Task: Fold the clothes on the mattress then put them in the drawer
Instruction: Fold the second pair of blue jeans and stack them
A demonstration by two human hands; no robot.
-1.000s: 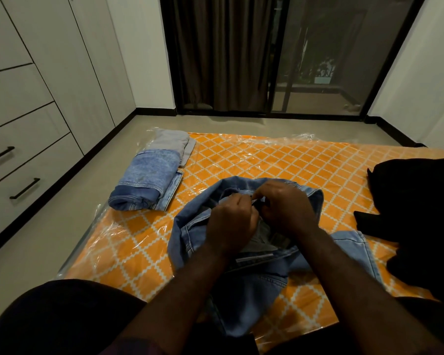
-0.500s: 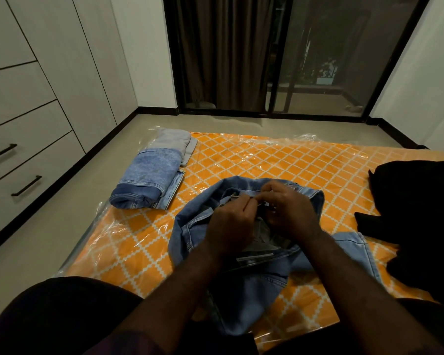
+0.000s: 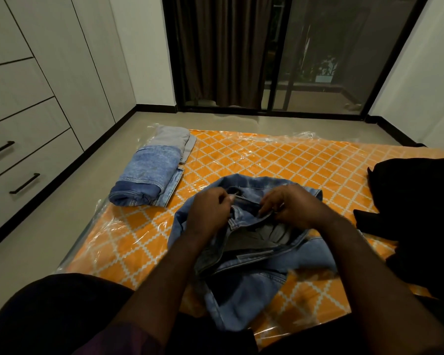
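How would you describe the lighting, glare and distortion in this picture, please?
Head view: dim light; glare streaks on the plastic-wrapped mattress; the black clothes lose all detail; the wide-angle lens skews the drawers; left hand and right hand on the jeans look sharp.

Beyond the crumpled jeans (image 3: 241, 290) you have bare orange mattress (image 3: 280, 160) to reach across. Left of the jeans, a folded denim stack (image 3: 149, 178) blocks you. Right of them lies a black garment heap (image 3: 415, 201).
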